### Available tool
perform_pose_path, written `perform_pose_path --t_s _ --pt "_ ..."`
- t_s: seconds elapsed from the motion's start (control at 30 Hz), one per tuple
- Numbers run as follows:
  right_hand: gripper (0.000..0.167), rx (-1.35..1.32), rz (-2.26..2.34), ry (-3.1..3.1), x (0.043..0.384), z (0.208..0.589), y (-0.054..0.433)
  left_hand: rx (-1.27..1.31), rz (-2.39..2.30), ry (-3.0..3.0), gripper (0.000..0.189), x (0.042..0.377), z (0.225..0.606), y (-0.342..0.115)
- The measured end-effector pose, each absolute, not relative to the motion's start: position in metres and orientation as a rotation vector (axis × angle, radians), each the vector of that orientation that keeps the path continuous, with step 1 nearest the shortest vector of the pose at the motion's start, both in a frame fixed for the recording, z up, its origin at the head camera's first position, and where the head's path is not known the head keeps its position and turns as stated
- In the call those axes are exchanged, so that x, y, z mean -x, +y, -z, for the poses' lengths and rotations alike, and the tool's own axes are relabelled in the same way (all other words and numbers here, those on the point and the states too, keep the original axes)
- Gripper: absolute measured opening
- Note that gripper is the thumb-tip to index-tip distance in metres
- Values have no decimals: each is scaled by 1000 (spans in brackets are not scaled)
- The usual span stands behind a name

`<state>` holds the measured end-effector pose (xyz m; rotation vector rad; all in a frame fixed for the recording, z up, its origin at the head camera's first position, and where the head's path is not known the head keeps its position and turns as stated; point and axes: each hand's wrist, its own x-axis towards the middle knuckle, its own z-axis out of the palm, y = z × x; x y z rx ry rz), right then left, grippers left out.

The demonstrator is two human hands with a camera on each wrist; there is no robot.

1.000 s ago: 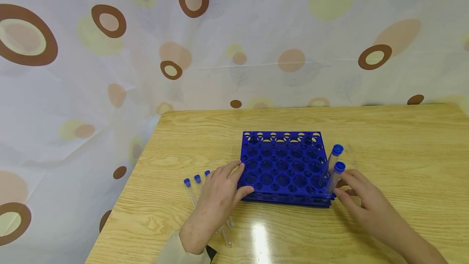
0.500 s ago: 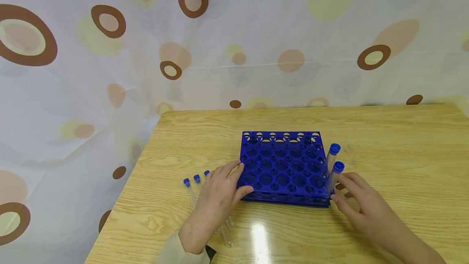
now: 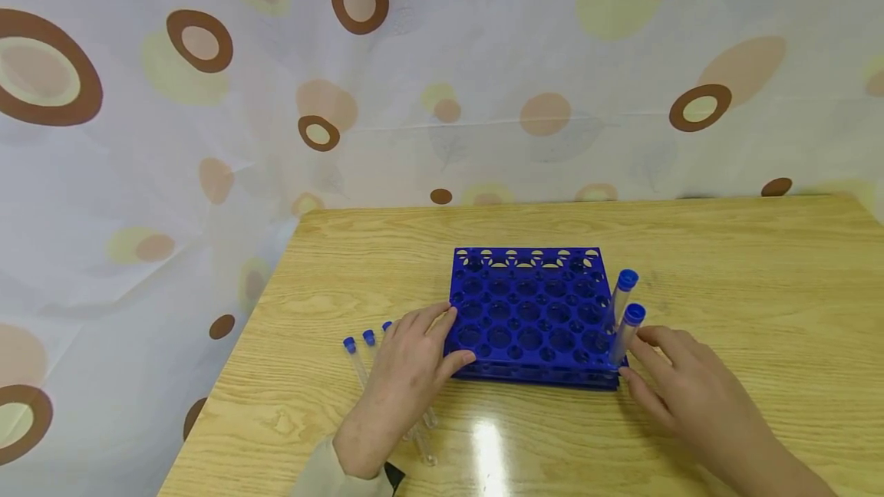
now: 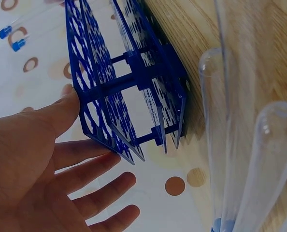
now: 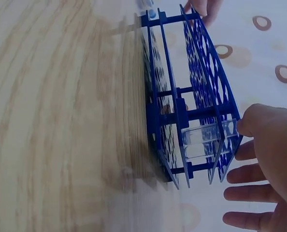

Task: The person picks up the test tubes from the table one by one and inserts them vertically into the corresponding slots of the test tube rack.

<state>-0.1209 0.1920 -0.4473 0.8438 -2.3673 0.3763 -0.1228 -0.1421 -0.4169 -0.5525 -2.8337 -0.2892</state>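
A blue test tube rack (image 3: pixel 528 324) with rows of round holes stands on the wooden table. Two clear test tubes with blue caps, a front tube (image 3: pixel 628 334) and a back tube (image 3: pixel 620 301), stand in its right end. At the rack's left end rests my left hand (image 3: pixel 409 374), thumb and index finger touching it and the other fingers spread, as the left wrist view shows. My right hand (image 3: pixel 697 397) is at the front right corner. In the right wrist view, its thumb touches the rack's edge and its fingers extend apart.
Several loose capped test tubes (image 3: pixel 357 363) lie on the table (image 3: pixel 290 397) left of the rack, partly hidden by my left hand. A patterned curtain (image 3: pixel 414 98) hangs behind and to the left of the table.
My right hand has shifted slightly left along the rack's right end, and the two standing tubes have moved a little left. My left hand stays on the rack.
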Motion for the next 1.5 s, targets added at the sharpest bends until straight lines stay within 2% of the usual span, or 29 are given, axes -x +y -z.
perform_pose_path --t_s 0.27,0.43,0.67,1.07,1.3,1.5 --pt "63 -805 -236 -2360 118 447 186 497 342 -2904 65 120 418 -145" --pt "61 -796 -255 -2353 118 448 186 388 453 -2899 57 117 415 -157" --pt "65 -793 -322 -2342 118 451 188 160 486 -2841 45 115 413 -183" --pt "65 -790 -389 -2330 119 455 188 -232 685 -2991 47 106 404 -218" --pt "66 -790 -424 -2313 119 456 187 -563 1118 -3129 55 102 412 -231" --pt "66 -786 -439 -2327 119 456 186 -659 1372 -3087 55 100 422 -235"
